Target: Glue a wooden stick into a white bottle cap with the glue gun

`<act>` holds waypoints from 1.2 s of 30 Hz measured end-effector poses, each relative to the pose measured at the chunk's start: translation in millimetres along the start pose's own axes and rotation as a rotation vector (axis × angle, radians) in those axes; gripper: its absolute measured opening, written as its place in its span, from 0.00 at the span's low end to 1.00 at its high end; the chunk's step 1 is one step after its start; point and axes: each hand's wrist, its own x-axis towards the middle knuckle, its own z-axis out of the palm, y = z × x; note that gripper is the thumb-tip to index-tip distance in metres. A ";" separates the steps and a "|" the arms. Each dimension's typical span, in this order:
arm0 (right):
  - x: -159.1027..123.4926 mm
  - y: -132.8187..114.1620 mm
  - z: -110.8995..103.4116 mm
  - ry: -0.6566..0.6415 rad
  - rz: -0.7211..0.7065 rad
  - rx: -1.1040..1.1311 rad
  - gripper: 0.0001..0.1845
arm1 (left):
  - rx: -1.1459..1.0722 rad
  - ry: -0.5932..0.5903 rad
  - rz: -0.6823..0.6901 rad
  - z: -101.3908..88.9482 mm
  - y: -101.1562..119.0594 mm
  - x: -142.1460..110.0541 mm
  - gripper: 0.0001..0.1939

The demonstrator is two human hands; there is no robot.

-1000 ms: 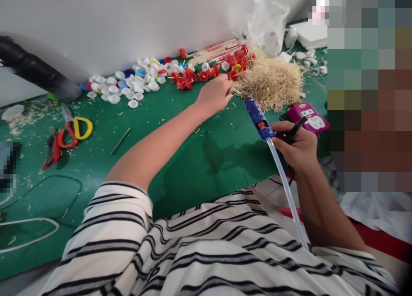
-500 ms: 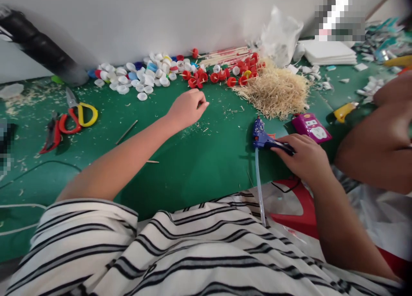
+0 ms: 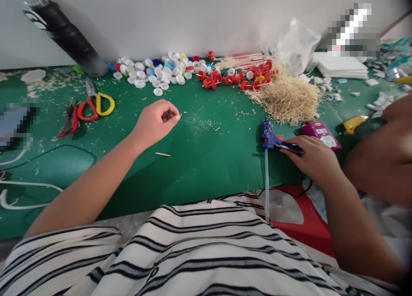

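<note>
My left hand (image 3: 156, 122) hovers over the middle of the green table (image 3: 206, 158), fingers pinched together round something small that I cannot make out. A thin wooden stick (image 3: 162, 154) lies on the mat just below it. My right hand (image 3: 313, 156) rests on the handle of a blue glue gun (image 3: 268, 138), which stands on the table near its front edge with a clear glue stick (image 3: 266, 182) sticking out of its back.
White, blue and red bottle caps (image 3: 161, 73) and wooden skewers (image 3: 241, 60) line the far wall. A heap of wood shavings (image 3: 288, 99) lies beyond the glue gun. Scissors (image 3: 93, 105) and pliers (image 3: 69, 122) lie left. Another person's arm (image 3: 383, 158) fills the right.
My left hand has drawn back from the red caps at the far edge toward the table's middle. My right hand has lowered the glue gun onto the table.
</note>
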 end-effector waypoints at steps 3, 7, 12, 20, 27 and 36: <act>0.4 2.7 -1.3 -0.010 -0.012 0.044 0.12 | -0.020 0.024 -0.016 -0.7 -6.0 -7.2 0.05; 5.7 6.6 -0.4 -0.011 -0.049 0.085 0.12 | 0.007 0.049 -0.057 4.4 -9.5 -6.5 0.10; 9.2 8.0 0.5 0.006 -0.107 0.031 0.13 | 0.015 0.006 -0.052 12.6 -10.4 -7.5 0.10; 2.9 -1.0 4.4 0.072 -0.036 -0.009 0.12 | 0.017 -0.011 -0.059 11.7 -21.0 -11.2 0.10; -7.8 -11.8 11.6 0.147 0.040 -0.129 0.13 | -0.060 0.096 -0.157 6.6 -29.8 -13.4 0.08; -5.5 -10.0 11.1 0.089 0.153 -0.120 0.16 | -0.293 0.143 -0.302 2.3 -40.9 -19.6 0.08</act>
